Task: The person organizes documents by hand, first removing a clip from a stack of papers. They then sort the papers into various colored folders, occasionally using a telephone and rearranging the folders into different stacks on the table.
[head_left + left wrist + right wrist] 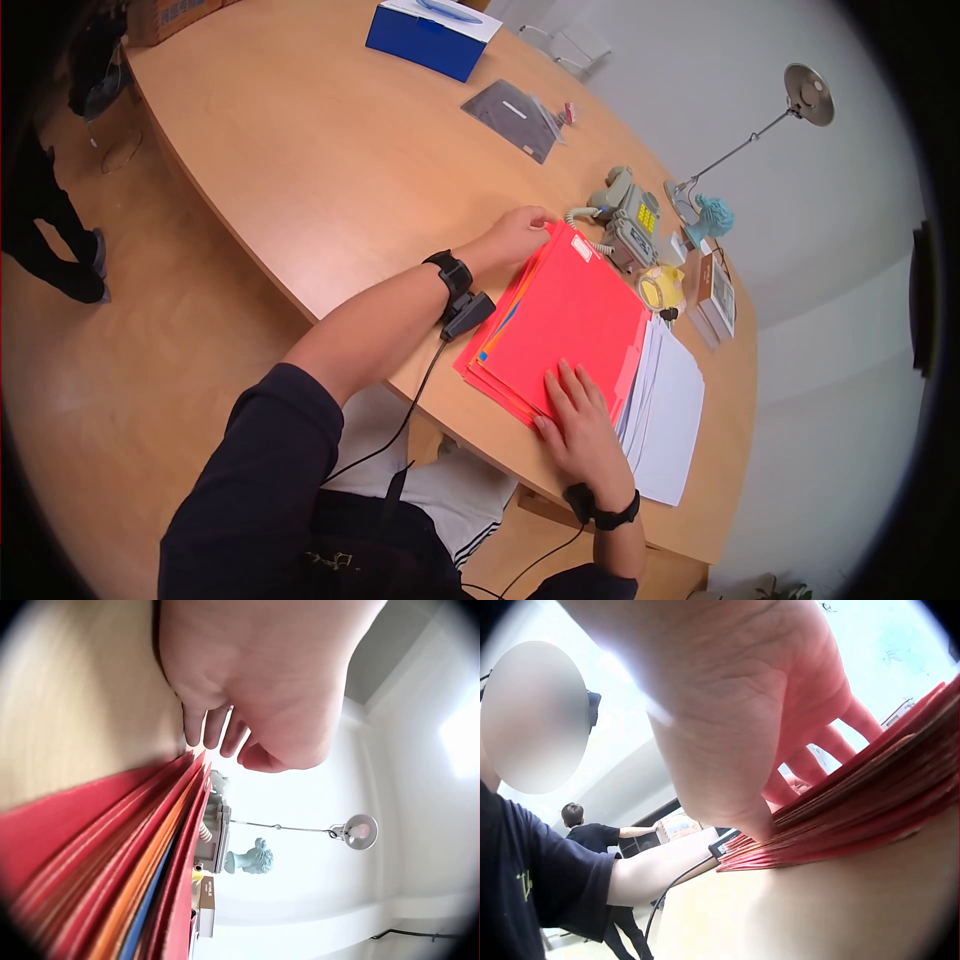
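Observation:
A stack of red folders [580,310] lies on the table in the head view, with orange and blue edges [142,900] showing among the red ones in the left wrist view. At the stack's far left corner is my left hand [515,238], its fingers reaching down at the far edge. My right hand [585,430] rests on the top folder near its front corner, fingers spread over the red cover. In the right wrist view that hand's thumb [754,821] lies at the edge of the stack. Loose white papers [665,410] lie along the stack's right side.
Beyond the stack stand a grey telephone [632,225], a yellow object [662,287], a book [714,300], a blue bust [714,215] and a desk lamp [808,95]. Farther off are a dark flat pouch [515,120] and a blue box [430,40]. Another person [596,840] stands behind.

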`<state>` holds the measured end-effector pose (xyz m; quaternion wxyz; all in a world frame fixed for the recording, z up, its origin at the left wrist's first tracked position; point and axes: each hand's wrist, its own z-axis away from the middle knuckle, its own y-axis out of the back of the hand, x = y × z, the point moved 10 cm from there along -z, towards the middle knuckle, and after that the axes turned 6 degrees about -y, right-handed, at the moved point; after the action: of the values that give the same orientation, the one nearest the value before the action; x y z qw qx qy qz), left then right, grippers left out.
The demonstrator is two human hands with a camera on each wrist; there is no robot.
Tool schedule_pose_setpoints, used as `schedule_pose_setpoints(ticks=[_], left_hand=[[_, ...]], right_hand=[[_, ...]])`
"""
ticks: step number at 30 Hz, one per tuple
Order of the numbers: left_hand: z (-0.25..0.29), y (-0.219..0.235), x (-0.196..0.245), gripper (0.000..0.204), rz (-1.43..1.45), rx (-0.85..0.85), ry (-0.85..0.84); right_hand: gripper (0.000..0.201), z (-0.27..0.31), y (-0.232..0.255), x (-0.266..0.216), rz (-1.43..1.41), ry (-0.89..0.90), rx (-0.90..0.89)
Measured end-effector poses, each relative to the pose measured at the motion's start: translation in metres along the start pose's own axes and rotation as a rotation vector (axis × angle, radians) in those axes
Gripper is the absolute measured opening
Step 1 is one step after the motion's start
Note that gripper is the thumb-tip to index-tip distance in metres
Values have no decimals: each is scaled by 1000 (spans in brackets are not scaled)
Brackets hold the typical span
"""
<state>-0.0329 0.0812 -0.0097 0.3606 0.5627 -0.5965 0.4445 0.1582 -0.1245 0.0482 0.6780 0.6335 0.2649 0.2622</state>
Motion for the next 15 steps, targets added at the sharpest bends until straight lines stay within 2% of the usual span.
schedule_pose_setpoints(ticks=[2, 4, 5, 7, 8, 9, 11, 12, 15], left_hand=[[-4, -6, -9, 39, 73, -8, 8], [-8, -19, -21, 48, 65, -72, -42], [-5, -23, -19, 48, 64, -68, -42], [6, -25, -1, 52, -265, -13, -149], [9, -25, 4, 52, -263, -15, -151], [11, -25, 7, 52, -253, -21, -143], [14, -28, 10, 53, -243, -31, -136], [16, -27, 11, 53, -263, 6, -138], [21, -27, 11, 53, -280, 45, -128]], right_hand=[[62, 5, 1, 5, -62, -7, -19], [70, 17, 14, 36, -124, -216, 126], [70, 21, 13, 42, -123, -213, 125], [73, 36, 13, 82, -379, -418, 245], [73, 41, 1, 99, -447, -468, 231], [73, 44, -7, 107, -446, -471, 235], [74, 45, -24, 115, -684, -455, 192], [74, 47, -24, 117, -687, -456, 191], [70, 53, -20, 126, -816, -521, 274]])
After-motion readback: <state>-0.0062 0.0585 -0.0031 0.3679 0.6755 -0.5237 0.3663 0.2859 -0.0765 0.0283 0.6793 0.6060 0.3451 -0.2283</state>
